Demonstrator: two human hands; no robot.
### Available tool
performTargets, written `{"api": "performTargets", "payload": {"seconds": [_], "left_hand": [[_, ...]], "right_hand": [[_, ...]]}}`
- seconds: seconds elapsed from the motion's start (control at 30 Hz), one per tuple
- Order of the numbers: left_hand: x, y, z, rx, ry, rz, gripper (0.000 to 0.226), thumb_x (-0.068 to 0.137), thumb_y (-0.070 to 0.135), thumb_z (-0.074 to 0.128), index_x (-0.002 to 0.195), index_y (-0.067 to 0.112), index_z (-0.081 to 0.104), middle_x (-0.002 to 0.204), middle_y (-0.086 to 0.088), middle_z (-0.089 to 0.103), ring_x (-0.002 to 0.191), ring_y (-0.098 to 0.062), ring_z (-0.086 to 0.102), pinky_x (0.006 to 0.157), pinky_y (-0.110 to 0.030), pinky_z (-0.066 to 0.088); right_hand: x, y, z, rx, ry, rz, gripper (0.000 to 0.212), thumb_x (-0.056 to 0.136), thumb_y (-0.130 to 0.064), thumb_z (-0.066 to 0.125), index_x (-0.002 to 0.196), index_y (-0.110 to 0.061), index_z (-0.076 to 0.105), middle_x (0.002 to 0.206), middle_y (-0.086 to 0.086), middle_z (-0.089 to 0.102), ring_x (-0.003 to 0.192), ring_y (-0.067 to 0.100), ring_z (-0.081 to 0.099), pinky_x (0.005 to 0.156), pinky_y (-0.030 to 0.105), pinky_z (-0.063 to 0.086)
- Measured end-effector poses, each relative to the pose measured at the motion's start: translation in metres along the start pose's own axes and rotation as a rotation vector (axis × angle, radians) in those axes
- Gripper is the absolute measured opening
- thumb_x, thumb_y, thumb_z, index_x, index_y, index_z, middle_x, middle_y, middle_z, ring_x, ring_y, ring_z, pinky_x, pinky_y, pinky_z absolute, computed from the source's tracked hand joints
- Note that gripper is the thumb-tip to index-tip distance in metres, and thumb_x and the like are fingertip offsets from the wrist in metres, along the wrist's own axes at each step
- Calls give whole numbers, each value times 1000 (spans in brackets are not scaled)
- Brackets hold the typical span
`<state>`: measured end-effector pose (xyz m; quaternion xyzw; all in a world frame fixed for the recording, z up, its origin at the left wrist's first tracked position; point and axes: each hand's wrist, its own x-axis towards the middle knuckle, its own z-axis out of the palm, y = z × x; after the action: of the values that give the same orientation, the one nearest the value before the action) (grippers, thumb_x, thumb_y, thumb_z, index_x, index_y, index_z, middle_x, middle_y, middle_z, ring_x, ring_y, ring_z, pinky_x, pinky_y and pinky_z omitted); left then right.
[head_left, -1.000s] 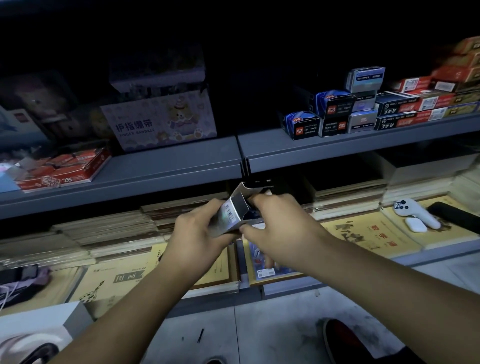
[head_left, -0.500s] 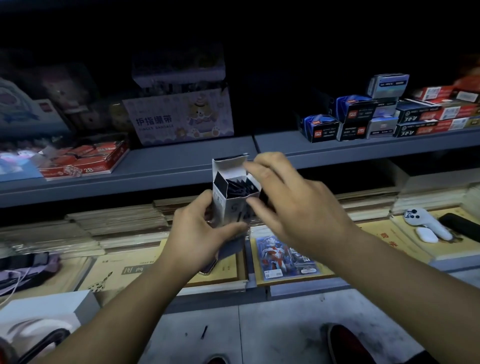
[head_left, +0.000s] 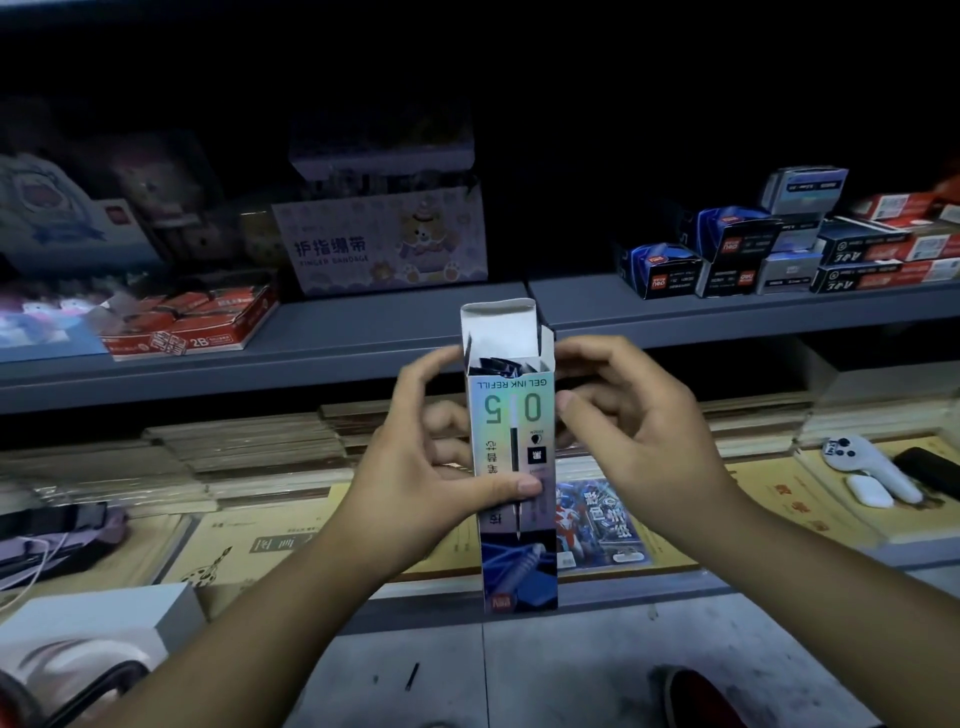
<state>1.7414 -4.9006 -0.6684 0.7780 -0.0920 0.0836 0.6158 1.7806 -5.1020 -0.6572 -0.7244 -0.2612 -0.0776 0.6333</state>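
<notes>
Holding the gel ink refill box (head_left: 514, 457) upright in the air, just in front of the front edge of the grey middle shelf (head_left: 363, 338) and above the notebooks (head_left: 249, 540) on the lower shelf, with the print reading upside down. Gripping it in the left hand (head_left: 436, 467), pressing the thumb across the printed front and curling the other fingers round the back. Curling the right hand (head_left: 623, 431) narrowly round the upper right edge, touching the thumb tip to that edge and reaching the fingers behind the top, hiding the contact back there. Leaving the top flap (head_left: 498, 327) standing straight up and 1 side flap folded out, exposing the dark refills (head_left: 493, 368) packed inside. Judging the opening as done, with 0 refills drawn out yet. Probably still needing a pinch on 1 refill or a tipping of the box, then perhaps closing the flap and setting the box back near the pen boxes (head_left: 727, 260) at the shelf's right end.
</notes>
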Motion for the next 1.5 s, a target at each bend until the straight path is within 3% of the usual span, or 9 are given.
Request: {"api": "performTargets", "payload": {"seconds": [0.13,0.27,0.37,0.53,0.63,0.77,0.97,1.3,1.5], "left_hand": [[-4,4,2,43,-45,32,114,63,20,96,144,61,28,120,5,74,94,-29,78,83,-56,62],[-4,2,5,155,-54,58,114,67,13,96,142,67,29,121,9,70,97,-21,77,84,-49,63],[-3,-1,9,256,-64,61,115,69,14,95,141,72,26,126,17,61,102,-15,73,83,-41,63],[-1,-6,12,422,-57,133,102,74,21,93,135,68,26,132,16,57,111,-11,65,93,-40,58],[0,-10,13,571,-59,197,102,76,25,91,135,65,19,139,14,53,112,-11,62,96,-40,55],[-1,-15,18,665,-40,283,103,77,23,90,135,56,12,136,1,57,113,-22,68,87,-47,60],[-2,-18,24,826,-5,416,93,74,21,92,134,32,22,97,11,47,76,-19,68,54,-30,50],[0,-18,22,924,-11,436,93,71,20,94,136,27,27,101,16,46,79,-18,70,59,-25,43],[0,-19,22,950,-28,453,93,74,22,91,138,30,24,109,1,68,82,-19,71,59,-25,44]], "right_hand": [[-2,-1,-1,-28,1,-23,29,99,-13,64,124,-28,62,113,-7,71,95,21,73,77,52,60],[-2,-1,-3,-419,103,-252,34,93,-19,71,127,-24,65,114,-8,50,89,14,58,77,27,51],[-2,-5,-3,-555,85,-308,24,96,-29,67,117,-17,71,103,-7,46,89,9,50,76,24,44],[-1,-9,1,-561,19,-73,19,93,-39,62,88,-26,75,88,-9,45,89,10,51,71,37,51],[1,-11,0,-492,-7,25,15,90,-40,69,81,-30,74,87,-8,47,82,10,52,67,33,49],[2,-15,-2,-498,-10,63,10,86,-30,77,77,-29,75,87,-8,48,78,6,50,64,23,41],[3,-16,-3,-519,16,158,13,84,-23,76,72,-28,74,87,-9,50,78,4,52,67,18,38],[4,-13,-3,-518,40,227,14,89,-23,76,75,-26,79,84,-10,50,67,5,51,61,19,37],[3,-9,1,-542,32,210,14,89,-21,74,76,-25,79,84,-10,50,68,7,53,61,23,39]]}}
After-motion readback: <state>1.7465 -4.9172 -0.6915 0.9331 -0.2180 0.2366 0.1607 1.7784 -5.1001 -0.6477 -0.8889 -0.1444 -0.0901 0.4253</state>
